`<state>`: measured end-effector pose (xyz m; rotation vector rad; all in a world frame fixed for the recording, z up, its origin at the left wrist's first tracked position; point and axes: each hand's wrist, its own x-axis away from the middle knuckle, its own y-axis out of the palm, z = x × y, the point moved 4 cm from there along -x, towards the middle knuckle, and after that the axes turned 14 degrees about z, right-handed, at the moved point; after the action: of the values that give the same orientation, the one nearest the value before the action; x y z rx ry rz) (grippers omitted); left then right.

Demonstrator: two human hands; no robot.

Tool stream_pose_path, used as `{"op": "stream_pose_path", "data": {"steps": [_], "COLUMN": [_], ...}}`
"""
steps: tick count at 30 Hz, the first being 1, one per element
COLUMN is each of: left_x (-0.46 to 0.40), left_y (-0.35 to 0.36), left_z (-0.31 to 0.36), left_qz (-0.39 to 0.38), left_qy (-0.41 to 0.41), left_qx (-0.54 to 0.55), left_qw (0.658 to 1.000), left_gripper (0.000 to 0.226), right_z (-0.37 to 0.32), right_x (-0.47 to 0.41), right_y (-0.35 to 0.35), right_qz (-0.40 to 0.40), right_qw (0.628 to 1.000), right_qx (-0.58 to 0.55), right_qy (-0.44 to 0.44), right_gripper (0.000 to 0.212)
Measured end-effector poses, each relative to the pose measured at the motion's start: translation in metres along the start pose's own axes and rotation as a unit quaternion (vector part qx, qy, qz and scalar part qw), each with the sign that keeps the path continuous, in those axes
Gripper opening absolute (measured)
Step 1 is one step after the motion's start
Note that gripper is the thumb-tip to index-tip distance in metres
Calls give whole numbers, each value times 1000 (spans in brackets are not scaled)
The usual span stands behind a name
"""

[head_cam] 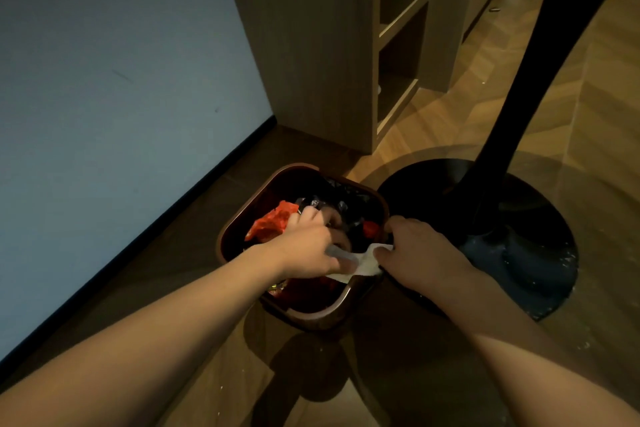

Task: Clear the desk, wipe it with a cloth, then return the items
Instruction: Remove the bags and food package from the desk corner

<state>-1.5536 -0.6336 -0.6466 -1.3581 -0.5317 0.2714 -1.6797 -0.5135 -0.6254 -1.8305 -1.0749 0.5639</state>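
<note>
Over the brown waste bin (242, 215) beside the wall: left hand (308, 246) curled, pinching one end of a white cloth (360, 262); right hand (415, 253) at the bin's right rim, fingers bent onto the cloth's other end; cloth stretched between both hands, above the red wrapper (273, 222) inside the bin; black round stand base (519, 218) just right of the bin

Two bare forearms, left grip (308, 246), right grip (420, 253), no sleeves

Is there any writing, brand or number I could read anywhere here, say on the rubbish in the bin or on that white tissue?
None can be read.
Red wrapper in the bin: any print is too dark and blurred.
White tissue between the left hand and right hand: blank as far as visible.
</note>
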Motion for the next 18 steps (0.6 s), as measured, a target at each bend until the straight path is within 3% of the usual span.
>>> {"op": "stream_pose_path", "data": {"steps": [3,6,9,11,14,18], "left_x": [-8,-12,-15,-18,-18,-3], "left_y": [15,25,41,44,29,8], "left_z": [-6,1,18,19,8,-10], "left_qz": [1,25,54,60,81,111], "left_qy": [25,54,109,129,95,39], "left_qx": [-101,-243,-290,-282,-232,-64], "left_qw": [995,968,949,949,965,991], "left_gripper": [45,46,42,41,48,43], "right_z": [1,4,3,2,0,-4], "right_x": [1,2,3,3,4,3], "right_y": [-2,-4,-3,-4,-7,-5], "right_qz": [12,17,23,29,44,64], "right_qw": [1000,1000,1000,1000,999,997], "right_qx": [-11,-7,2,5,10,12], "right_qy": [3,1,-5,-7,-12,-34], "right_gripper": [30,31,32,34,40,50]}}
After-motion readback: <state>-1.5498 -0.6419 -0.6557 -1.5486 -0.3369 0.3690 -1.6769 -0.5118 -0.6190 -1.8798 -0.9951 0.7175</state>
